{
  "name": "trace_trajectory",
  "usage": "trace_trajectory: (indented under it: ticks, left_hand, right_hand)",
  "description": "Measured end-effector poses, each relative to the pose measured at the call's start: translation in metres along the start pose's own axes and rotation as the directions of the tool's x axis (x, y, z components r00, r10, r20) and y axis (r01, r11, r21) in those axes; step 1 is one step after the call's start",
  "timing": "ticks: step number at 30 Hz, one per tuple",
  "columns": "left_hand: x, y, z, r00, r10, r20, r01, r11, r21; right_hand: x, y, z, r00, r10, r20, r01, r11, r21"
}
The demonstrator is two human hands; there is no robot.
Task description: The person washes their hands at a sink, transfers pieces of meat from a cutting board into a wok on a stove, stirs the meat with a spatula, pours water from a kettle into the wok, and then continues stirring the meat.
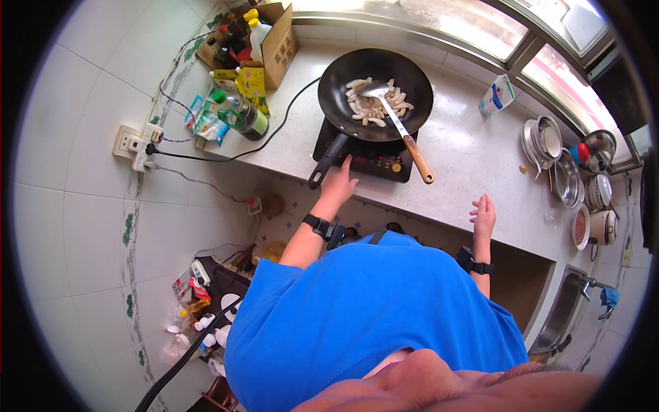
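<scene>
My left hand [340,183] reaches the front of a black induction cooker [381,165], its index finger extended onto the lit control panel. It is empty, just right of the black handle [328,160] of a wok [334,98]. The wok sits on the cooker and contains pale strips of food [368,110], perhaps fatty meat. A metal spatula [395,121] rests in it, its wooden handle [419,159] jutting over the rim toward me. Above the counter's front edge, my right hand [483,213] holds nothing, its fingers slightly bent and partly apart.
Left of the wok stand a cardboard box [278,51] of bottles and a dark bottle with a green cap [252,121]. A black power cord [278,134] crosses the counter [463,154] to a wall socket [126,140]. Metal bowls [566,177], a meat bowl [581,226] and a sink [558,309] are right.
</scene>
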State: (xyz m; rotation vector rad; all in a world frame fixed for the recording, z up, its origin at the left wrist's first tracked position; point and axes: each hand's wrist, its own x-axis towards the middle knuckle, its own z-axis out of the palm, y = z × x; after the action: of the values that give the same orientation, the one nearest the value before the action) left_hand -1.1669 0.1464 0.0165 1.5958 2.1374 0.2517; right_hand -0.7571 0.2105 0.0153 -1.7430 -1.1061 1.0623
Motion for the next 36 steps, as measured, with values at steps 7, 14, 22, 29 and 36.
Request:
trace_trajectory:
  ticks: [7,14,22,29,36]
  left_hand:
    - [0.002,0.003,-0.003,1.000,-0.022,0.017,0.022,1.000,-0.021]
    - [0.002,-0.009,0.003,1.000,0.004,-0.028,-0.005,0.999,-0.034]
    - [-0.018,-0.018,-0.003,0.998,-0.032,-0.049,0.025,0.991,-0.135]
    - [-0.026,-0.025,-0.003,0.996,0.004,-0.093,-0.018,0.989,-0.146]
    - [-0.031,-0.050,0.018,0.989,-0.008,-0.145,-0.018,0.984,-0.179]
  right_hand:
    - [0.016,-0.023,-0.036,0.988,0.009,-0.156,0.000,0.998,0.058]
    - [0.019,-0.034,-0.039,0.984,-0.017,-0.177,0.033,0.996,0.088]
    - [0.018,-0.043,-0.030,0.986,-0.047,-0.159,0.061,0.994,0.086]
    - [-0.002,-0.109,0.073,0.912,-0.345,0.221,0.375,0.920,-0.111]
    - [-0.011,-0.146,0.154,0.781,-0.223,0.583,0.483,0.808,-0.338]
